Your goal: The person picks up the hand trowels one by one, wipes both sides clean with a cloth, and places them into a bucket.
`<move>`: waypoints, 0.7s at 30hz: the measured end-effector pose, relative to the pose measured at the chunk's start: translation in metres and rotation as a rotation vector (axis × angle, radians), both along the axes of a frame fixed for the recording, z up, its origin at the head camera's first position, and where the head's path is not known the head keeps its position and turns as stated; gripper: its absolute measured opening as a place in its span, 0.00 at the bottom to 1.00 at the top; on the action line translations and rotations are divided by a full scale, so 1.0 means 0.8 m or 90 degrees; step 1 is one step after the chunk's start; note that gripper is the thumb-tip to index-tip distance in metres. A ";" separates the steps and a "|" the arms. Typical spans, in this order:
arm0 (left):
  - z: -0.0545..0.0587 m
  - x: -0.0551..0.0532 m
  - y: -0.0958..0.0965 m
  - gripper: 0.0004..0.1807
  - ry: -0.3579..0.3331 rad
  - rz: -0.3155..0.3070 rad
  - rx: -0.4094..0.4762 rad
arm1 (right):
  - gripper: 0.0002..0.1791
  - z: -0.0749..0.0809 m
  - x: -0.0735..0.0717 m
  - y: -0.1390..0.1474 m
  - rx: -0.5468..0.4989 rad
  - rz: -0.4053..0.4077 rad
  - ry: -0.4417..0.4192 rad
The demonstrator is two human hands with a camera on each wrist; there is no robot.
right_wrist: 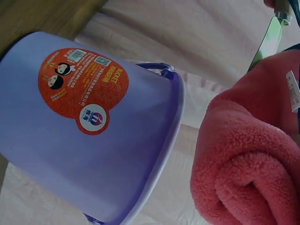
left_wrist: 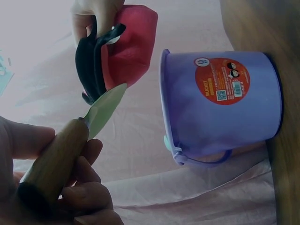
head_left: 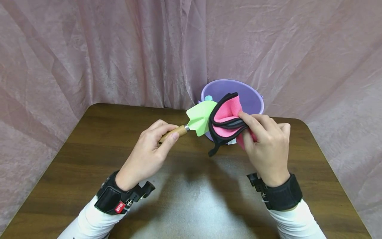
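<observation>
My left hand grips a small trowel by its wooden handle, thumb along the top. The trowel's light green blade points right, towards a pink fleecy cloth with black edging and a black loop. My right hand pinches this cloth between thumb and fingers, and it hangs folded and curled over. In the head view the blade's tip meets the cloth's black edge; whether they touch I cannot tell. In the right wrist view the cloth looks rolled, with a white tag.
A purple bucket with a red label stands upright behind both hands at the brown table's far edge. A pale teal piece shows at its rim. Pink curtains hang behind the table.
</observation>
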State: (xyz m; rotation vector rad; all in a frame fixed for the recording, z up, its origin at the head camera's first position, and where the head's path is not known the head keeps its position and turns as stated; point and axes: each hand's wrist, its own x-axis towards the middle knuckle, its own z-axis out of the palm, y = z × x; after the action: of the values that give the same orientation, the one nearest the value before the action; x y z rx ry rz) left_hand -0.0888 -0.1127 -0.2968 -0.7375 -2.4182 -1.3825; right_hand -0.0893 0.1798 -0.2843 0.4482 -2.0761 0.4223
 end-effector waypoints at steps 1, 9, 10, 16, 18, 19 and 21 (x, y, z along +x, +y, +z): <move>0.000 0.000 0.000 0.15 0.000 0.002 -0.001 | 0.18 0.000 0.000 -0.001 0.006 0.004 0.002; 0.000 -0.001 0.000 0.15 0.001 0.016 -0.008 | 0.19 0.000 0.003 -0.010 0.038 0.051 0.027; 0.000 -0.001 0.000 0.15 0.001 0.017 -0.007 | 0.18 0.000 0.003 -0.012 0.042 0.057 0.030; 0.000 -0.003 -0.001 0.15 0.007 0.023 -0.010 | 0.19 0.000 0.006 -0.021 0.072 0.093 0.049; 0.000 -0.003 -0.001 0.15 0.008 0.025 -0.010 | 0.19 0.000 0.007 -0.024 0.082 0.106 0.055; 0.000 -0.003 -0.001 0.15 0.009 0.026 -0.009 | 0.20 0.000 0.008 -0.025 0.085 0.114 0.058; 0.000 -0.003 -0.001 0.15 0.013 0.028 -0.008 | 0.21 0.001 0.009 -0.028 0.089 0.129 0.062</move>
State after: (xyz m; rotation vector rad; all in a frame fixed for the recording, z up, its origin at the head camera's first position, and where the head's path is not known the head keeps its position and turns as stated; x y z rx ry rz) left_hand -0.0915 -0.1138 -0.2970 -0.6934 -2.4149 -1.3387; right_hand -0.0824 0.1573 -0.2835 0.7517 -1.9799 0.3669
